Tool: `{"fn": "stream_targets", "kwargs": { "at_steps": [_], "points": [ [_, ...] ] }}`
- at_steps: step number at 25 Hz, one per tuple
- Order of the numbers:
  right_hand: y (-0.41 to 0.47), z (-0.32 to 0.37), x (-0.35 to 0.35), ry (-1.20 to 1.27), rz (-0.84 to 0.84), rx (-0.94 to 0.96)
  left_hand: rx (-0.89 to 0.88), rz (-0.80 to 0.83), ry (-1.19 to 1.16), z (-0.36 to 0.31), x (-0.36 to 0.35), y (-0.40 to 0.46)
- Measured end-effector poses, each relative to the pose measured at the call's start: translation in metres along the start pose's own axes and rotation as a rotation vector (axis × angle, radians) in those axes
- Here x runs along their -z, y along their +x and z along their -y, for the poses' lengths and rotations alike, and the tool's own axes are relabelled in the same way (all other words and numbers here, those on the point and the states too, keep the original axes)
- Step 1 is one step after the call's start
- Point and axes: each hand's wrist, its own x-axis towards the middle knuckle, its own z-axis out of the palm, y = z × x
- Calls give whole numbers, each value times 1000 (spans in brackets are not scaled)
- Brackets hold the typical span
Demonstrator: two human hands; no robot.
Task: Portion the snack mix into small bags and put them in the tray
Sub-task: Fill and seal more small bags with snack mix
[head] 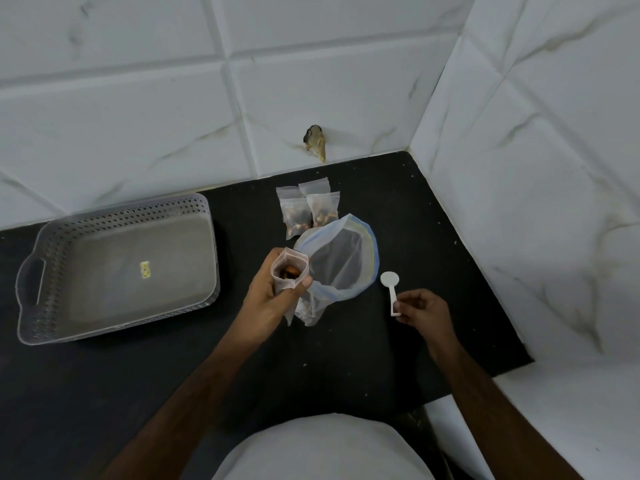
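Left hand (277, 292) near frame centre, grip curled round a small bag (289, 271), mouth held open and upward, reddish-brown snack pieces visible inside. Behind it, toward 1 o'clock and touching the hand's far side, a large clear bag (341, 258) with a blue zip rim, mouth gaping wide, slumped on the black tabletop (381, 358); some mix visible in its lower fold just below the left hand.

Right hand (420, 308) at 3 o'clock of the large bag, apart from it, grip narrow: fingertips pinching the handle end of a white scoop (390, 285), bowl pointing toward 12 o'clock. Contents of the bowl, if any, not discernible.

At 12 o'clock of the large bag, three filled small bags (304, 209) lying flat and overlapping on the tabletop, close to the tiled wall (138, 116), the nearest edges touching the large bag's rim.

At 9 o'clock, well apart from both hands, a grey perforated tray (31, 296) with side handles, holding only a small yellow label stuck to its floor. No small bags inside it yet.
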Motion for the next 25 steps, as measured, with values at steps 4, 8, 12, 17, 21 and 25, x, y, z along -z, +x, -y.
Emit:
{"fn": "stream_targets", "kwargs": {
  "at_steps": [4,8,12,17,21,25],
  "points": [
    [7,0,7,-206,9,8,-2,-1,11,1,-1,0],
    [1,31,6,-481,-93,165,6,-4,60,0,0,3],
    [-38,98,-20,-291,51,461,-31,-53,85,-6,2,7],
    [-95,154,-72,-288,506,657,-15,-162,78,-16,1,13],
    [-101,159,-99,-459,617,869,-35,-170,59,-22,7,14],
    [-93,160,-113,-578,489,989,-77,-166,8,-25,9,12]
  ]
}}
